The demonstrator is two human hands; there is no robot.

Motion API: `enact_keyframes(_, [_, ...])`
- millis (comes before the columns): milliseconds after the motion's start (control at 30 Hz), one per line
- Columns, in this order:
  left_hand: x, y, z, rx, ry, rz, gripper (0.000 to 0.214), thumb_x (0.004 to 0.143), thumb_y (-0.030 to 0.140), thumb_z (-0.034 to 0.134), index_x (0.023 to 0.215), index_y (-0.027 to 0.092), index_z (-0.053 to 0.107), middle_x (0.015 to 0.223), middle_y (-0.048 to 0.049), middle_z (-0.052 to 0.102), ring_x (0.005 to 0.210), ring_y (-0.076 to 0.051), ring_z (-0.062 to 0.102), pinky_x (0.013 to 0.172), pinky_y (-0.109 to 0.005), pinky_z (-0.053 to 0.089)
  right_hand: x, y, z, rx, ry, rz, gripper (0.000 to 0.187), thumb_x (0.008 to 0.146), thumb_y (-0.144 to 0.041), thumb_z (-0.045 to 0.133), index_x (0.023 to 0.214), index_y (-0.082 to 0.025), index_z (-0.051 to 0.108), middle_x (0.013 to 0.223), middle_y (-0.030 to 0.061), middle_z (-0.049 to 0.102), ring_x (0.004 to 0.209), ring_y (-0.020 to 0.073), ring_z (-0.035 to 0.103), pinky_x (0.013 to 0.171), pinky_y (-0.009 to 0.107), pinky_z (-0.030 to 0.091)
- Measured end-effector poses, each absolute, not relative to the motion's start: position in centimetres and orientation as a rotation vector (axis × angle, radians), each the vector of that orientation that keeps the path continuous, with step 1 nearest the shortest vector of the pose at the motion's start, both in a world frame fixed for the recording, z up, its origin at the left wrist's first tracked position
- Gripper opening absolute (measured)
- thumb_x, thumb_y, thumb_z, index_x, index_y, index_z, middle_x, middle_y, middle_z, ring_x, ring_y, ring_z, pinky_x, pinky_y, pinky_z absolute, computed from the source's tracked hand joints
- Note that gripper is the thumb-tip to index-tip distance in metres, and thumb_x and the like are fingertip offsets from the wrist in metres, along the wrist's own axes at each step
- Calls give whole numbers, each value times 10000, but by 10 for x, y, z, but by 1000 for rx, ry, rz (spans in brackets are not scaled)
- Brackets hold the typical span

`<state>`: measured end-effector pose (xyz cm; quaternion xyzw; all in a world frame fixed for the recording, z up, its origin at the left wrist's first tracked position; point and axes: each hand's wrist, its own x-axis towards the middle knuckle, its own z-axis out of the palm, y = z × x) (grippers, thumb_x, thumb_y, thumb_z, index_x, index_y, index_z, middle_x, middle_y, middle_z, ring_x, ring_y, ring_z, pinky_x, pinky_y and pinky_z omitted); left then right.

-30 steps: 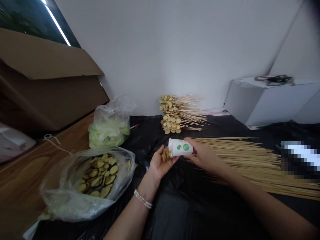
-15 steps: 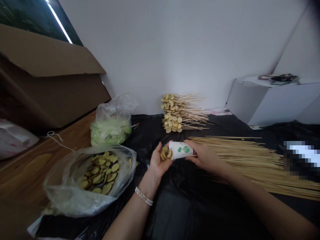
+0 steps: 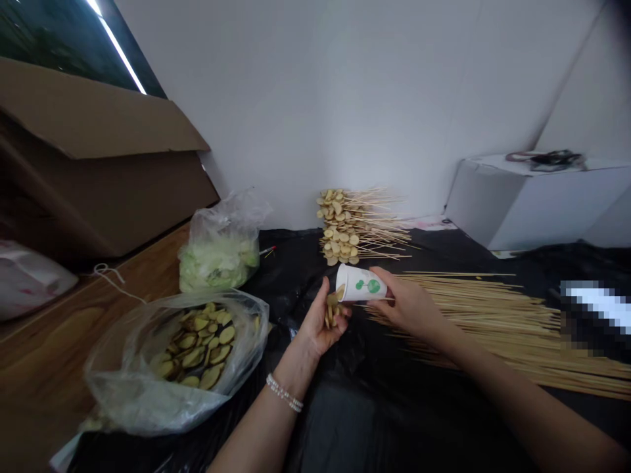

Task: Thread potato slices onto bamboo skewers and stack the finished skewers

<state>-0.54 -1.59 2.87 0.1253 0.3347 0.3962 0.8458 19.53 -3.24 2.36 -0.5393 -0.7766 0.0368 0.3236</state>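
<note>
My right hand (image 3: 403,299) is wrapped round the base of a white paper cup (image 3: 363,284) with a green leaf print. The cup lies nearly on its side, its mouth facing left. Several potato slices (image 3: 333,310) sit in my left hand (image 3: 318,325), whose fingers curl around them just below the cup's rim. Part of a slice shows at the mouth; the inside of the cup is mostly hidden. Behind the hands lies a pile of skewered potato slices (image 3: 341,226), sticks pointing right.
To the left, an open plastic bag (image 3: 113,387) holds more potato slices, with a bag of pale green vegetable (image 3: 219,263) behind it. Bare bamboo skewers (image 3: 493,322) spread across the right. A cardboard box (image 3: 103,197) and a white box (image 3: 537,207) stand at the back, on either side.
The cup has risen slightly and its mouth has tipped upward. My left hand has turned, its fingers now curling around the slices below the rim.
</note>
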Motion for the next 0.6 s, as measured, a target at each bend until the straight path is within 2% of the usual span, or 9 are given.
enact_keyframes(133, [-4,-17,28,525,841,1006,226,725,266,706,857,113,604,616,2,548,433,-31,456,310,-76,245,192,-35,24,-1397,-2095,60,608,829,-415,572,1367,-176,418,958,95,713,764,240,668,638,306,448])
enact_keyframes(200, [-8,-14,28,661,924,1123,229,671,212,719,849,113,612,616,14,545,429,-28,451,315,-86,234,192,-36,24,-1413,-2122,30,610,851,-420,546,1387,-171,393,893,82,714,707,223,658,599,290,427])
enact_keyframes(300, [-22,-6,31,808,1073,1273,274,625,286,738,796,111,614,595,20,546,412,-35,436,316,-117,225,193,-36,25,-1464,-2120,-42,587,885,-411,493,1402,-156,381,789,62,699,617,201,632,560,281,396])
enact_keyframes(400, [-39,1,37,977,1263,1380,324,616,351,730,809,108,638,539,34,539,389,-47,408,327,-152,241,194,-37,25,-1471,-2117,-74,543,902,-355,459,1399,-147,396,766,59,696,637,208,639,574,292,400])
enact_keyframes(600, [-67,5,42,1295,1619,1284,359,675,419,633,855,114,695,490,29,543,379,-89,432,371,-204,292,193,-37,24,-1437,-2121,-100,520,892,-296,438,1386,-136,423,913,98,721,732,227,665,619,315,434])
